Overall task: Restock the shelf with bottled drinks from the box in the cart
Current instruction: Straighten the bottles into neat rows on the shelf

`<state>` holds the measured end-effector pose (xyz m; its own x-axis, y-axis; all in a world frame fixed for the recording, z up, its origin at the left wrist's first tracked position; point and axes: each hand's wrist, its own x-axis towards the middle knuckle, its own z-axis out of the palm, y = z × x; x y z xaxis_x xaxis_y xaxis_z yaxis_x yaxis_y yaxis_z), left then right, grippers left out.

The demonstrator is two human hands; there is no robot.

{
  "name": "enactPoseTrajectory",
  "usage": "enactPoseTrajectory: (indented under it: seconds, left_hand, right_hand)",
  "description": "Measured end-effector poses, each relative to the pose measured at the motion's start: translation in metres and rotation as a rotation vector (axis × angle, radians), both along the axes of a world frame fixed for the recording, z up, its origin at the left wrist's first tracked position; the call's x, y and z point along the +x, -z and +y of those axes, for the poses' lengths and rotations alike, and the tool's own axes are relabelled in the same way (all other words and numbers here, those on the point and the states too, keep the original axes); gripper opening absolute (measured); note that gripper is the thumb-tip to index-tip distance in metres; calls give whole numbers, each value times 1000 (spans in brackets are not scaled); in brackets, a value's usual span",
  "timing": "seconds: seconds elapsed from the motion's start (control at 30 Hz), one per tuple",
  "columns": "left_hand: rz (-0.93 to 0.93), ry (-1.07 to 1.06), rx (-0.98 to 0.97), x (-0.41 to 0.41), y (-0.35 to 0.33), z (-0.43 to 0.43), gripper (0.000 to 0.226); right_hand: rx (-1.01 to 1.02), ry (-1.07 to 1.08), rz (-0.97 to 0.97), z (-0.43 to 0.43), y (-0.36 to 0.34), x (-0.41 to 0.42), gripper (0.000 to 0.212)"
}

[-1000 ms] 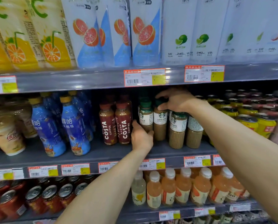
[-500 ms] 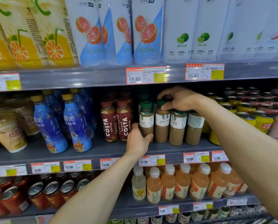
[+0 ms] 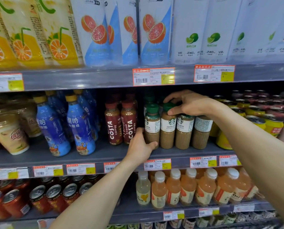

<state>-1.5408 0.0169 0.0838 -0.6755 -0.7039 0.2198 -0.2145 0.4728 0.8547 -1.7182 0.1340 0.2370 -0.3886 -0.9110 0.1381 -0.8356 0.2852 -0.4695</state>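
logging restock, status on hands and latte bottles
Left hand grips leftmost Starbucks latte bottle low. Right hand pinches green cap, second latte bottle. Costa bottles crowd left hand.

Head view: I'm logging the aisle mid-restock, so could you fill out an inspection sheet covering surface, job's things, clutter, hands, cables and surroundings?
Surface: grey middle shelf, price tags along its front edge.
Job's things: four latte bottles upright in the front row; box and cart not in view.
Clutter: Costa bottles left of the lattes, blue bottles further left, yellow cans on the right.
Hands: left hand grips the leftmost latte bottle low down; right hand pinches the green cap of the second latte bottle.
Cables: nothing seen.
Surroundings: drink cartons on the shelf above; juice bottles and red cans below.
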Motion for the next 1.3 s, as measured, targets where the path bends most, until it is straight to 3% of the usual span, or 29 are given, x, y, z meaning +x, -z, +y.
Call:
enactPoseTrajectory:
  seconds: [0.43, 0.73, 0.9, 1.0, 1.07, 1.3]
  left_hand:
    - [24, -103, -46, -2, 1, 6, 57]
    - [-17, -150, -114, -3, -2, 11, 62]
    - [-15, -146, -113, -2, -1, 10, 64]
    - [-13, -150, -121, -3, 0, 10, 66]
    - [-12, -154, -124, -3, 0, 10, 66]
    - [-20, -155, -130, -2, 1, 10, 64]
  right_hand:
    - [20, -22, -25, 3, -1, -2, 41]
    - [-25, 16, 73, -1, 3, 1, 43]
    - [-67, 55, 40, 8, -1, 1, 66]
    - [-158, 177, 88, 28, -11, -12, 58]
    - [-102, 234, 190, 36, -13, -18, 55]
    - [-11, 162, 236, 41, 0, -21, 49]
